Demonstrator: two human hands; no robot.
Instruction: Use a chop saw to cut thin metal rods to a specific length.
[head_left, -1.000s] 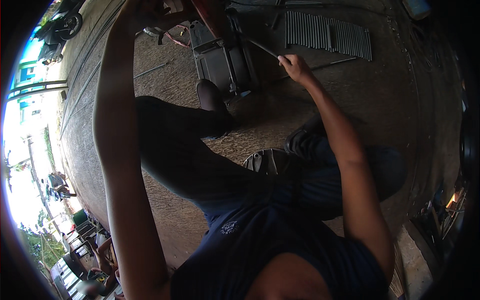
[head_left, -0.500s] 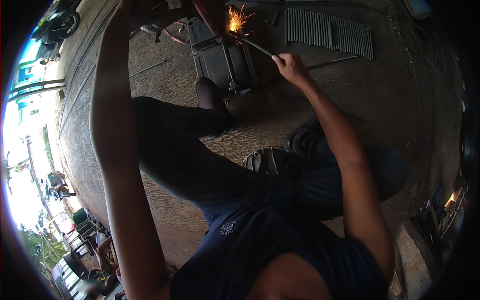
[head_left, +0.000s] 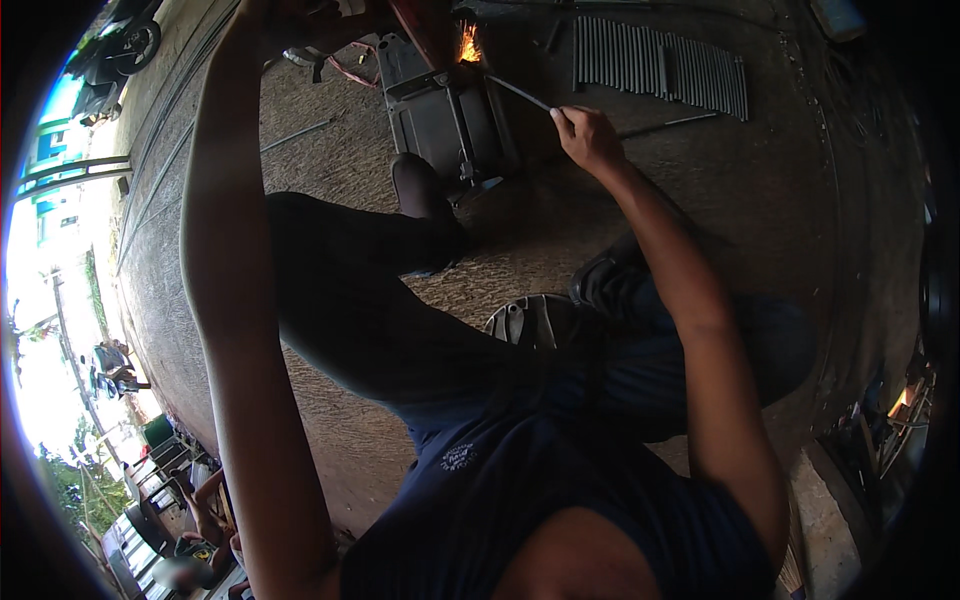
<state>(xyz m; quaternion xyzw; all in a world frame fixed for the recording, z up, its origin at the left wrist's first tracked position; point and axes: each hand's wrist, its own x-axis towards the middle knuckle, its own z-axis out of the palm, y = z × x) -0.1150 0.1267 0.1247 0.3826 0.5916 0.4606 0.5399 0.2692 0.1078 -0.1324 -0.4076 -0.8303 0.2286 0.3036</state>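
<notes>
My right hand (head_left: 590, 138) is closed round one end of a thin metal rod (head_left: 520, 93). The rod's other end reaches toward a cut-off saw, beside its red guard (head_left: 424, 35) and above its grey base (head_left: 412, 70). Orange sparks (head_left: 470, 44) fly up next to the guard. At the top edge my left arm stretches out to the saw, where my left hand (head_left: 262, 14) lies in dark shadow; its fingers do not show clearly. A vise bar (head_left: 460, 140) runs along the base.
Short metal rods (head_left: 620, 58) lie side by side on the floor at the far right. Near them is a longer rod (head_left: 668, 125). My shoe (head_left: 415, 185) stands close to the base. A motorcycle (head_left: 130, 50) is at the far left; another person (head_left: 205, 545) sits lower left.
The spray of sparks has become smaller. My right hand and the rod have shifted slightly to the right, while the left arm stays nearly in place.
</notes>
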